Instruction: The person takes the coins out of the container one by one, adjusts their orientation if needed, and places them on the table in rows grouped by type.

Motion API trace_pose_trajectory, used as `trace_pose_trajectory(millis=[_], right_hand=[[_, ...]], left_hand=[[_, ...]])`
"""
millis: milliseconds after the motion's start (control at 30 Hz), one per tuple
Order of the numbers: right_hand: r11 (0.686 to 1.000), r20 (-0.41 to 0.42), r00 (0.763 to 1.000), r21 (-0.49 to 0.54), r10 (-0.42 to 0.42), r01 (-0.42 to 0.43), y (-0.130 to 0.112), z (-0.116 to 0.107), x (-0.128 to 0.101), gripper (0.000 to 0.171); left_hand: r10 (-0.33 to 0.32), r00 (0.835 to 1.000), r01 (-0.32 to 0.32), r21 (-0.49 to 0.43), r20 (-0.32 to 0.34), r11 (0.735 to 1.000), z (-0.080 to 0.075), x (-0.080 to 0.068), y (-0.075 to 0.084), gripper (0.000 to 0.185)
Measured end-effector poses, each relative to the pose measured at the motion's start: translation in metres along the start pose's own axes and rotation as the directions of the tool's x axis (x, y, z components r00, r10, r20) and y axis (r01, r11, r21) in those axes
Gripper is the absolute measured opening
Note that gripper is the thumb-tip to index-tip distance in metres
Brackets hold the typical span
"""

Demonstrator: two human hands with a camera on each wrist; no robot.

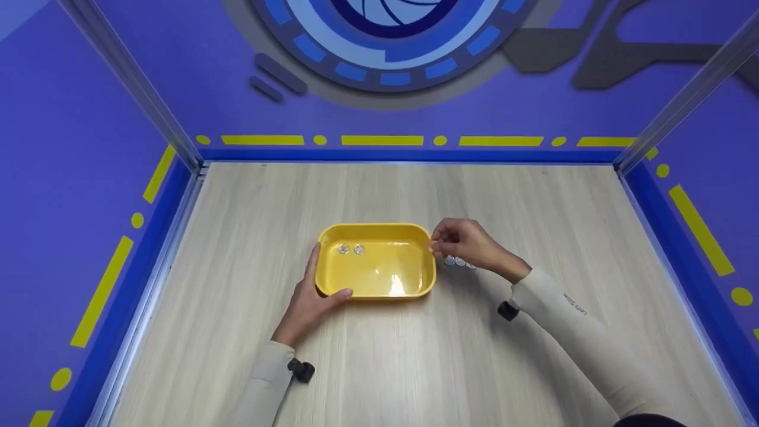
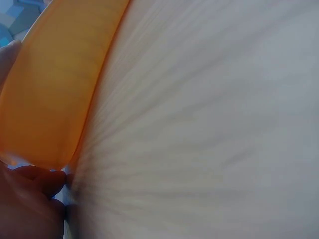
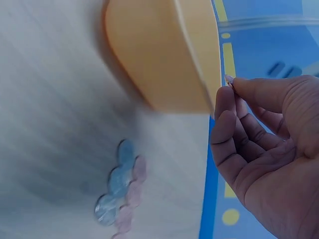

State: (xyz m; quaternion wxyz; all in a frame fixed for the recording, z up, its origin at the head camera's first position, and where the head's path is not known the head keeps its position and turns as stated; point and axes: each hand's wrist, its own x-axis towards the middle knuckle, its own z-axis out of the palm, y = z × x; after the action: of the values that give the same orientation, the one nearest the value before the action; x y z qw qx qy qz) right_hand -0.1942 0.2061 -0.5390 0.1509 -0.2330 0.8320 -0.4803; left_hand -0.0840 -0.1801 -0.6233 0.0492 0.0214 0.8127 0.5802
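A yellow rectangular tub [image 1: 356,276] sits on the wooden table. My left hand [image 1: 311,302] grips its near left corner, fingers along the left side and thumb over the front rim. Inside the tub, toward the back left, lie two small clear round glass gems [image 1: 344,249]. At the right rim, my right hand [image 1: 471,243] pinches a small pinkish clear gem [image 3: 229,80] between thumb and forefinger. On the table below that hand, several blue gems [image 3: 119,181] and pink gems [image 3: 133,194] lie in two rows, partly hidden by the hand in the head view.
Blue-purple panels [image 1: 415,118] with yellow markings wall the table [image 1: 379,362] at the back and both sides. Metal frame posts [image 1: 136,89] stand at the back corners.
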Motion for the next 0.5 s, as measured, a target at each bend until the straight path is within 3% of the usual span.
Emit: trace_pose_trajectory(millis=[233, 500], right_hand=[[0.998, -0.083, 0.995, 0.015, 0.056, -0.055, 0.026, -0.007, -0.017, 0.011], [0.989, -0.174, 0.974, -0.002, 0.146, -0.148, 0.059, -0.017, -0.035, 0.012]], left_hand=[[0.014, 1.0, -0.014, 0.019, -0.016, 1.0, 0.0, 0.001, -0.001, 0.128], [0.028, 0.999, -0.027, 0.036, -0.024, 0.999, 0.0, 0.001, -0.003, 0.126]])
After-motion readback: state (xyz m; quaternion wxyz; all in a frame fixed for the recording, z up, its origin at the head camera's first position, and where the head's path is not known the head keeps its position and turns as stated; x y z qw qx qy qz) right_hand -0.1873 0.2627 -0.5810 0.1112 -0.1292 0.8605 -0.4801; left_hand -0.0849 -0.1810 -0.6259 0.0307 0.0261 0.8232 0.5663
